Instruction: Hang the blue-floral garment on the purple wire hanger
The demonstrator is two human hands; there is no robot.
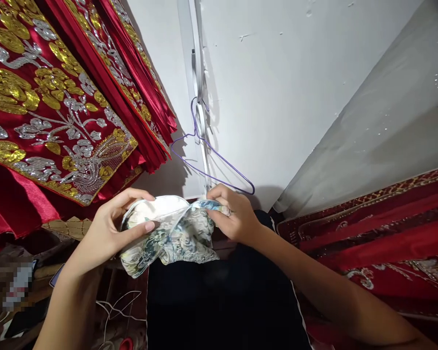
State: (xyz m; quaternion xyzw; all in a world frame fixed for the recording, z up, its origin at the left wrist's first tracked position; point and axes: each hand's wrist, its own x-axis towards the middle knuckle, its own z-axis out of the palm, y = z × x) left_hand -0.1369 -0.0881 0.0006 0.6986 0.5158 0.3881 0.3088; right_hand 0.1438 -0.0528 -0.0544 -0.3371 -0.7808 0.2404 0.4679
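A light floral garment (pixel 182 238) with piped edges and a white inner side is held bunched in front of my body. My left hand (pixel 113 223) grips its left end, thumb on the near side and fingers over the upper edge. At the right end, my right hand (pixel 233 214) pinches a narrow piped part between thumb and fingers. The garment's lower folds hang loose over my dark clothing (pixel 219 301). Just beyond the hands, a bare purple clothes hanger (pixel 222 158) hangs from a white upright rail (pixel 199 48).
Red cloth panels (pixel 58 102) with gold and silver embroidery hang at the left. A grey sheet (pixel 394 112) and more red embroidered fabric (pixel 387 238) are on the right. A white cable (pixel 111 311) lies at lower left, beside assorted objects.
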